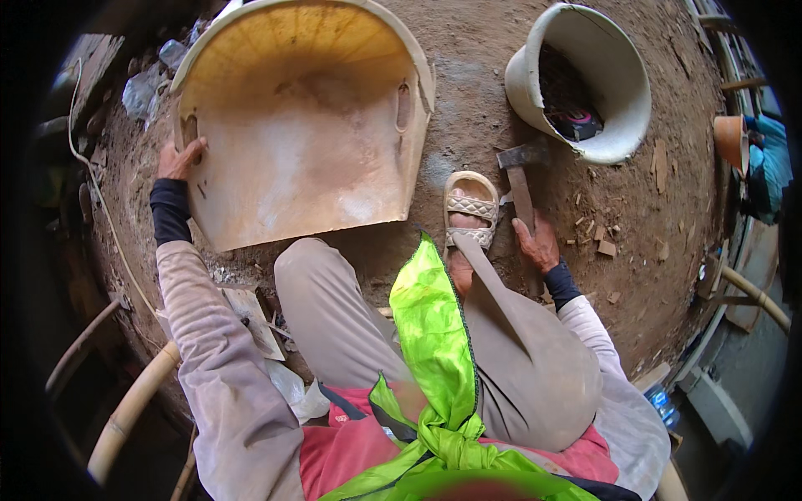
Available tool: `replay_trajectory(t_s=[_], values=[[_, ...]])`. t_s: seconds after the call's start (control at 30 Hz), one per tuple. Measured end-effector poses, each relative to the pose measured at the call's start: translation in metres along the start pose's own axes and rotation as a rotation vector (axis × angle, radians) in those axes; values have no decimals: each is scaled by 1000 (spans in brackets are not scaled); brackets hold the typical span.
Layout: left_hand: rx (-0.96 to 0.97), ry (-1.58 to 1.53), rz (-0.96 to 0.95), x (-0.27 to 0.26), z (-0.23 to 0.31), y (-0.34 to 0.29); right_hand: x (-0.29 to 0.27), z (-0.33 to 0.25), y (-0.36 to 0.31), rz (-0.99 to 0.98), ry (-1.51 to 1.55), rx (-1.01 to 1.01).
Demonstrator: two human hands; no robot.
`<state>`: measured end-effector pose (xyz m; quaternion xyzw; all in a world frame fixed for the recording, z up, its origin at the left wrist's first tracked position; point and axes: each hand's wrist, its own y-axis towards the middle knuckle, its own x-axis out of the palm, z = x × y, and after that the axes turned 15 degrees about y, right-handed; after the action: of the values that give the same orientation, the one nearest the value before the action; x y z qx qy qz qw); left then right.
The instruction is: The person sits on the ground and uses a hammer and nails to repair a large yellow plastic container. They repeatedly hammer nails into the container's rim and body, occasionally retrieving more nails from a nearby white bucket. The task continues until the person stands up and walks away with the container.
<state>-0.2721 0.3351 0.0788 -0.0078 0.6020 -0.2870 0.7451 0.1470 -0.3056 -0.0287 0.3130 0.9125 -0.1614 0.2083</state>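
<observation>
A large cut-open plastic tub [301,179], yellowed and dusty, lies at the upper left with slots in its sides. My left hand [179,159] holds its left rim, the fingers over the edge by a slot. To the right of my sandalled foot is a hammer [520,188] with a dark metal head and a wooden handle. Around that handle my right hand [540,243] is closed, partly hidden behind it. The hammer's head points away from me, close to the ground.
A white bucket [522,79] with a broken rim and dark contents leans at the upper right. Wood chips [605,242] litter the dirt floor. Bamboo poles [134,409] stand at the sides. A terracotta-coloured pot [732,144] is at far right, plastic bags [142,92] at far left.
</observation>
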Motion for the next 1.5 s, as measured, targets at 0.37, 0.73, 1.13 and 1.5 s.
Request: replay_trajectory(t_s=[0.37, 0.73, 1.13, 1.5], values=[[-156, -142, 100, 93, -90, 31, -113, -200, 85, 238, -289, -430], [-357, 301, 546, 83, -48, 20, -165, -71, 326, -182, -803, -269], [-76, -376, 406, 89, 42, -80, -142, -13, 372, -276, -692, -408], [-67, -494, 233, 124, 61, -76, -161, -6, 365, -229, -877, -381]])
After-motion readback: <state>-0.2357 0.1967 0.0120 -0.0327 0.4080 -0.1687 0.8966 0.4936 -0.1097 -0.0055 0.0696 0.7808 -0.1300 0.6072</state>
